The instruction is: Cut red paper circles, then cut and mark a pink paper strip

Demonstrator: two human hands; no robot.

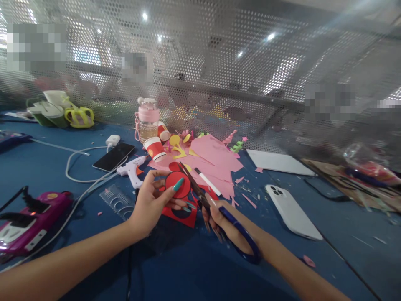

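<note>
Pinched between the thumb and fingers of my left hand point(153, 196) is a round red paper disc point(175, 184). My right hand point(228, 221) grips a pair of scissors point(242, 240) by blue handles, its dark blades pointing up and left along the disc's right edge. Whether the blades touch the paper I cannot tell. Under my left hand lies a red paper sheet point(191, 219) with a round hole in it. Behind the hands spread pink paper sheets point(209, 150), with a white marker point(208, 182) lying on them.
A white glue gun point(131, 170), a clear stencil ruler point(117, 202) and a black phone point(113, 156) lie left. A purple power strip point(39, 219) with cables is further left. Behind stand a red paper cup point(154, 149) and a pink bottle point(148, 121). A white phone point(293, 212) lies right.
</note>
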